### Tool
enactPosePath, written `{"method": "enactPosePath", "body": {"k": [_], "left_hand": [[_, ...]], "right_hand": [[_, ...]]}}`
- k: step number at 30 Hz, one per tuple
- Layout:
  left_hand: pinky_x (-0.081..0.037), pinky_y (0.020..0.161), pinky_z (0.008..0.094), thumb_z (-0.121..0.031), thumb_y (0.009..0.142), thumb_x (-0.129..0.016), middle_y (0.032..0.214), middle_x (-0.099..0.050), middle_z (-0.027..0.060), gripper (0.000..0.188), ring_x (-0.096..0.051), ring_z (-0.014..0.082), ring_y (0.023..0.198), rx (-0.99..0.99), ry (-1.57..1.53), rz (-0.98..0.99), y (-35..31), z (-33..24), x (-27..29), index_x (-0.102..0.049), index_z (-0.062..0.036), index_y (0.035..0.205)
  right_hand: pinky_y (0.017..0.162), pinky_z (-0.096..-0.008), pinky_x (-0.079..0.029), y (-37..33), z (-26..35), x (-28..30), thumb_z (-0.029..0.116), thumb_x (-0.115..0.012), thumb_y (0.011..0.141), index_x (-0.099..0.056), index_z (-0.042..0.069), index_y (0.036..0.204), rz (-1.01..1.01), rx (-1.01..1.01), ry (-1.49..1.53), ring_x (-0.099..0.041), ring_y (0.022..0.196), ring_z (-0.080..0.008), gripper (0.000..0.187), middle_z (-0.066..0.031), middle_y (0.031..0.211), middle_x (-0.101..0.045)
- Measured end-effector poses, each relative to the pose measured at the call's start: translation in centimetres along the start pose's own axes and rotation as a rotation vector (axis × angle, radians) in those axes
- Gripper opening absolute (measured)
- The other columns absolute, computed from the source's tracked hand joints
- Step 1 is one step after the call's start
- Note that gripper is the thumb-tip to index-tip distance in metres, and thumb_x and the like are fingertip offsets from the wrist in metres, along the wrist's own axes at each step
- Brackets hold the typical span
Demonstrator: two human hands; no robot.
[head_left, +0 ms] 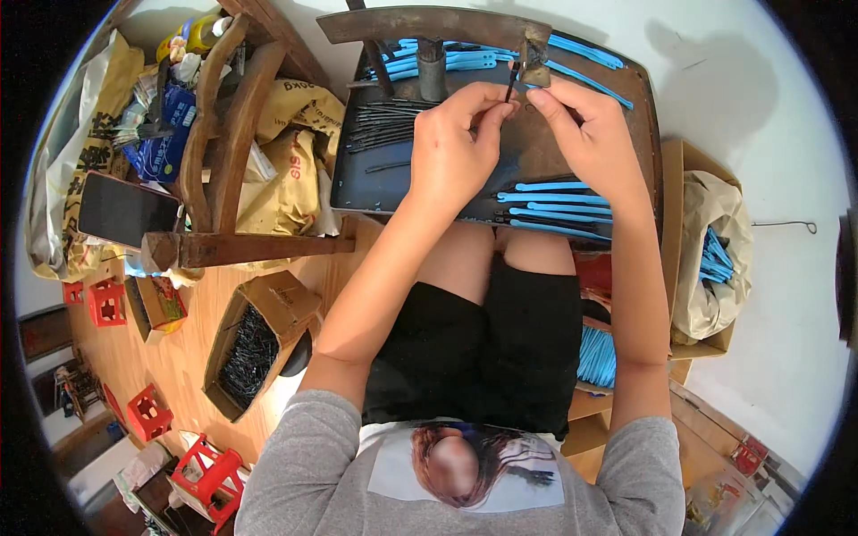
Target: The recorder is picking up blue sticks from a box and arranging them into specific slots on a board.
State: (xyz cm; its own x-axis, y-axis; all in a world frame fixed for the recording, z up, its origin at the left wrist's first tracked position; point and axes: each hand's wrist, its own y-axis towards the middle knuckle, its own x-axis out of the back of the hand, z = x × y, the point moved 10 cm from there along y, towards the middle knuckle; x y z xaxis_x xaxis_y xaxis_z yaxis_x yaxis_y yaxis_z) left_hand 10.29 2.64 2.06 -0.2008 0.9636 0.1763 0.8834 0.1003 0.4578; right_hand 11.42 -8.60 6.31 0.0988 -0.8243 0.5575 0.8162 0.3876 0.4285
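In front of me is a dark metal tray-like table (536, 147) with a hand press standing on it; its metal lever bar (438, 24) runs across the top. My left hand (460, 138) pinches a thin black strip (512, 82) upright between thumb and forefinger, beside the press head (536, 67). Close by on the right, my right hand (585, 134) has its thumb and forefinger closed at the press head; what they hold is hidden. Thin black strips (384, 125) lie left of my left hand. Blue strips with black ends (559, 198) rest near the front edge.
More blue strips (456, 61) lie at the tray's back. A box with a paper bag (710, 259) of blue pieces stands right. On the left are a wooden chair frame (250, 134), a phone (130, 210) and sacks; below, a carton (259, 344) holds black pieces near red stools (206, 478).
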Motion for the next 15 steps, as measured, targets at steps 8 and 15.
{"method": "enactPosePath", "body": {"k": [8,15], "left_hand": [[-0.049,0.066,0.0206,0.001,0.079,-0.057,0.078,-0.066,0.0099,0.011,-0.063,0.011,0.075,0.038,0.029,0.012,-0.2,1.2,0.0,-0.06,0.0056,0.089],[-0.048,0.06,0.0216,-0.002,0.078,-0.06,0.073,-0.065,0.008,0.008,-0.063,0.0104,0.066,0.048,0.009,0.039,-1.5,0.0,-0.3,-0.063,0.0023,0.084]], "right_hand": [[0.057,-0.0271,-0.041,0.0,0.1,-0.1,0.017,-0.054,0.085,-0.058,0.0,0.091,0.057,-0.062,-0.079,-0.044,0.056,-0.021,0.019,-0.0147,0.067,-0.055],[0.058,-0.0291,-0.041,-2.0,-1.0,-0.8,0.019,-0.058,0.082,-0.061,0.001,0.088,-0.106,-0.056,-0.015,-0.048,0.059,-0.0231,0.02,-0.011,0.069,-0.053]]}}
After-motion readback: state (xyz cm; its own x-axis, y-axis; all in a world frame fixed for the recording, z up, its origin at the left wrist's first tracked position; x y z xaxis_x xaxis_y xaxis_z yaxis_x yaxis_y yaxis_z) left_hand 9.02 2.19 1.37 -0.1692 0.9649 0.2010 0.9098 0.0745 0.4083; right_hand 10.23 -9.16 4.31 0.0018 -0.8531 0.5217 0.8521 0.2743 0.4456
